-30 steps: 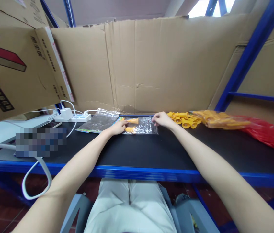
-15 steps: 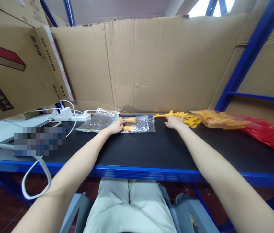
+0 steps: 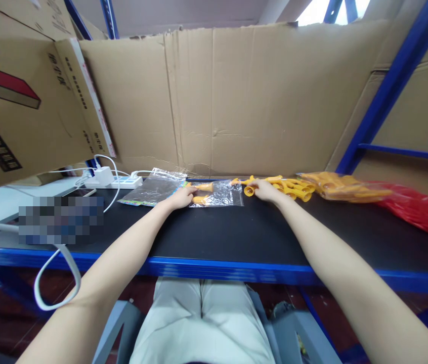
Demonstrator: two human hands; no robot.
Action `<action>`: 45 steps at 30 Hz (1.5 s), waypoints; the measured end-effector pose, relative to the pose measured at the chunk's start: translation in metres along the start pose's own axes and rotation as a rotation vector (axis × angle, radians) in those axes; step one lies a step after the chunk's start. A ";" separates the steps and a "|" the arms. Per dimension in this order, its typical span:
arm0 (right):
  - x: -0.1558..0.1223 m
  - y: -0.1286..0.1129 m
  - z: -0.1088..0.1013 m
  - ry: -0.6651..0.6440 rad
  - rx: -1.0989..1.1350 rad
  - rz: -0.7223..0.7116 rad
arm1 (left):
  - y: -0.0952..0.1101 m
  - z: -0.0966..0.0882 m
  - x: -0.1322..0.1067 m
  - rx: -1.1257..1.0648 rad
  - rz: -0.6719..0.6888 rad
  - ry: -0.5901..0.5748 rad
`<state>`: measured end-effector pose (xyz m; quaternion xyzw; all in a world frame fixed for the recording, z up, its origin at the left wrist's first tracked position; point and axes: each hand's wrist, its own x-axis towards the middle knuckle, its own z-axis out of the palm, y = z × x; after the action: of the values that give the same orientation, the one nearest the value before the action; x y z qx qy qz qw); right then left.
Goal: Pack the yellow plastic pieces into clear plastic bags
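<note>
Left fingers (image 3: 190, 191): drawn together on the left edge of a flat clear plastic bag (image 3: 221, 194). The tips touch the two orange plastic pieces (image 3: 201, 194) lying inside that end.
Right fingers (image 3: 258, 186): clamped on a yellow-orange horn-shaped plastic piece (image 3: 249, 190). The piece sits just off the clear plastic bag's right edge, with its round flared mouth turned toward the camera.
Clear plastic bag: lies flat on the black shelf top (image 3: 232, 232) between the two hands. Whether its right end is open cannot be told.
Left hand (image 3: 181, 197): palm down, knuckles raised, resting at the bag's left end.
Right hand (image 3: 266, 190): palm down and low over the shelf top, just right of the bag.
Arms: both forearms are bare and stretched forward, converging on the bag.
Right of the bag: a loose heap of yellow horn-shaped pieces (image 3: 295, 186) touches the right hand's far side. Beyond it lies a clear sack of the same yellow pieces (image 3: 345, 187), then a crumpled red plastic bag (image 3: 422, 211).
Left of the bag: a stack of empty clear bags (image 3: 154, 188) lies just beside it. Farther left are a white power strip (image 3: 120, 183) and a looping white cable (image 3: 56, 283).
Behind the bag: a brown cardboard wall (image 3: 244, 101) stands upright, near its far edge.
Below the bag: the blue steel shelf edge (image 3: 217, 268), with the person's pale trousers (image 3: 202, 323) beneath it.
</note>
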<state>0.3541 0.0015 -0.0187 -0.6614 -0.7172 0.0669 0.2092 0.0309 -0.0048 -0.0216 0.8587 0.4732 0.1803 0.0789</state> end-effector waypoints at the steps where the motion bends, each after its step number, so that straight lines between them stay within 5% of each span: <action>1: 0.000 0.001 0.002 -0.001 -0.057 -0.016 | 0.000 0.000 0.000 -0.002 -0.003 0.003; 12: -0.013 -0.006 -0.001 0.020 -0.372 -0.053 | -0.001 0.001 0.007 0.055 0.007 -0.051; 18: -0.014 -0.007 -0.004 0.047 -0.344 -0.050 | 0.000 0.001 0.006 0.056 0.015 -0.048; 23: -0.018 -0.019 -0.026 0.191 -0.277 -0.016 | -0.001 0.001 0.005 0.003 -0.005 -0.060; 29: -0.025 -0.030 -0.056 -0.024 -0.350 0.102 | -0.002 0.004 0.004 -0.021 -0.003 -0.035; 34: -0.034 -0.040 -0.058 -0.224 -0.377 0.034 | -0.002 0.004 0.003 -0.026 -0.010 -0.040; 40: -0.032 -0.051 -0.044 -0.227 -0.108 -0.194 | -0.006 0.006 0.004 -0.038 -0.005 -0.036; 45: -0.031 -0.056 -0.028 -0.166 0.022 -0.219 | -0.008 0.007 0.006 -0.027 -0.005 -0.034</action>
<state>0.3140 -0.0399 0.0207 -0.5690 -0.7991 0.1057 0.1624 0.0302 0.0049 -0.0292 0.8594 0.4713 0.1719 0.0988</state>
